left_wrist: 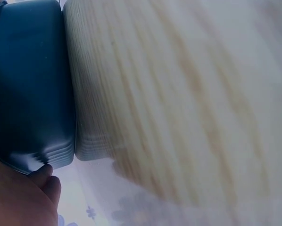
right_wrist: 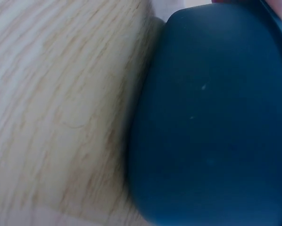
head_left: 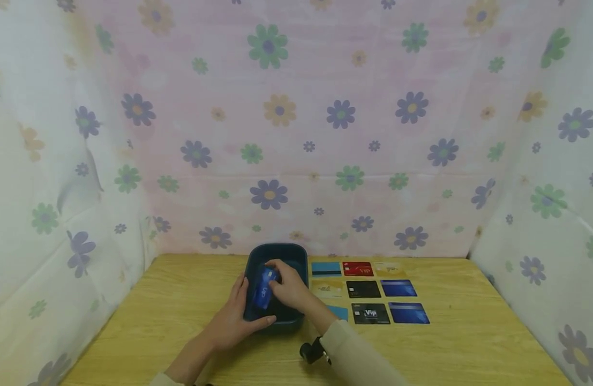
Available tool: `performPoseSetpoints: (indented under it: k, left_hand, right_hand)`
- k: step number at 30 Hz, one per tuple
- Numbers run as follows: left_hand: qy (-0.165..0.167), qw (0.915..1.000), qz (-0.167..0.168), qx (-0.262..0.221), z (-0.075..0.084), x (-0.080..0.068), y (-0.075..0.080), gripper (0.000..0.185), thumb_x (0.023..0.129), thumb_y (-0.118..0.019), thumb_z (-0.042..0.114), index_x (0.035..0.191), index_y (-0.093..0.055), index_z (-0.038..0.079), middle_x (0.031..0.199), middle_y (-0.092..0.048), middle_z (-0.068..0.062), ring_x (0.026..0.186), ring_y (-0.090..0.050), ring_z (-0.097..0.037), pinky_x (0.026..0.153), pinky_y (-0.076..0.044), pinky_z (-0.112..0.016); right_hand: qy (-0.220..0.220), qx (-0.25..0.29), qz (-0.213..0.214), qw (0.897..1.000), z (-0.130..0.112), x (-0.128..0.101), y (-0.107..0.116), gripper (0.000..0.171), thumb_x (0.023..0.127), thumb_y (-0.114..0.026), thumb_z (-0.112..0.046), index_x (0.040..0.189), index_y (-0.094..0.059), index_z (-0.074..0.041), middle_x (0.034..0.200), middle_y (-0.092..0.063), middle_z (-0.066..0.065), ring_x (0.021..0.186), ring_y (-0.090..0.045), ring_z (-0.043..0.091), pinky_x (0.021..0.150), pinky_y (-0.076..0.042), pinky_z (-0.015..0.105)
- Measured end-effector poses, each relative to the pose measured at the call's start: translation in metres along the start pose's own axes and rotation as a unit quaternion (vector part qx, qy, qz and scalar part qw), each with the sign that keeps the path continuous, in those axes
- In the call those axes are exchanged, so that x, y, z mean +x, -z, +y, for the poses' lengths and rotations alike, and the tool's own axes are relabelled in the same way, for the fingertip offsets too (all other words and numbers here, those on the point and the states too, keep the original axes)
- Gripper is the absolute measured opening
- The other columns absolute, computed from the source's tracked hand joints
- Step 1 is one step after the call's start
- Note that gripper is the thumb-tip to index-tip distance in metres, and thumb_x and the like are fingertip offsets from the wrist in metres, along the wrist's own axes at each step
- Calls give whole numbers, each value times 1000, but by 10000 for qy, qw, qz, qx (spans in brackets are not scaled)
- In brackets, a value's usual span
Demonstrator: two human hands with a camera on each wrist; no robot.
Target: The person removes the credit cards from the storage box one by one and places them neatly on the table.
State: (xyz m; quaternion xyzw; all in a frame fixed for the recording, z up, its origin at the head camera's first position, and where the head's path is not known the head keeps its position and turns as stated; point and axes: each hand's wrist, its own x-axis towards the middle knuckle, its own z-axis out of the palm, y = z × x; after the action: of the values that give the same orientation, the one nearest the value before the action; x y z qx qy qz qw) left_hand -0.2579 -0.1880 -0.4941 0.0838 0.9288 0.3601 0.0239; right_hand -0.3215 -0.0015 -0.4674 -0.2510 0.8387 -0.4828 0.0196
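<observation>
Inside the dark teal tub (head_left: 296, 256), just above its floor, a blue card (head_left: 263, 288) stands tilted, pinched by the curled fingers of the right hand (head_left: 289, 285), which reaches in from the near right. On the tub's near left side the left hand (head_left: 238, 316) rests against the outer wall, fingers together and wrapped round the corner, thumb lying along the near rim. Just right of the tub, cards (head_left: 368, 294) lie flat in rows on the wooden table (head_left: 470, 332): light blue, red, gold, black and dark blue. Flowered cloth (head_left: 296, 134) walls the far side and both flanks.
</observation>
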Motion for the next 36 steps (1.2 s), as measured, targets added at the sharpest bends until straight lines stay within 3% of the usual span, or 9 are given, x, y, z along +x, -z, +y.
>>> performPoseSetpoints:
  k: [10,18,24,28,32,36]
  left_hand:
    - [-36,10000,-15,16,1,0,0,127,83,-71,71,164,1,5,171,8,-16,149,-25,-50,111,-36,-66]
    - [-15,9999,-41,96,1,-1,4,128,83,-70,72,164,2,4,171,9,-17,150,-21,-50,112,-33,-67]
    - [10,10000,-55,75,2,-1,5,127,84,-72,69,164,3,3,171,8,-18,150,-21,-51,112,-32,-68]
    - [10,9999,-49,107,1,-1,5,128,83,-72,70,164,2,4,171,8,-17,150,-21,-50,112,-33,-68]
    - [-15,9999,-41,121,0,0,3,129,82,-72,71,164,2,4,171,8,-16,151,-19,-49,113,-32,-68]
    - [-51,9999,-74,129,0,0,2,128,83,-71,71,164,3,5,171,9,-16,151,-19,-49,112,-32,-68]
  right_hand:
    - [355,-169,450,9982,0,-11,22,40,100,-57,-1,140,-56,0,126,-62,15,93,-59,20,76,-52,33]
    - [103,354,586,9976,14,-30,44,41,103,-53,1,144,-51,0,132,-59,21,111,-62,32,84,-60,45]
    - [161,375,824,9958,21,-41,56,41,102,-54,3,143,-52,0,139,-55,24,118,-61,41,87,-60,47]
    - [244,410,941,9944,25,-48,61,45,102,-55,4,145,-52,-5,135,-57,21,113,-63,38,82,-61,41]
    - [330,449,943,9940,29,-57,65,51,101,-58,4,149,-49,-9,137,-55,23,112,-64,40,79,-62,43]
    - [100,326,902,9953,34,-67,70,49,100,-60,2,148,-50,-8,143,-51,25,117,-61,45,79,-62,43]
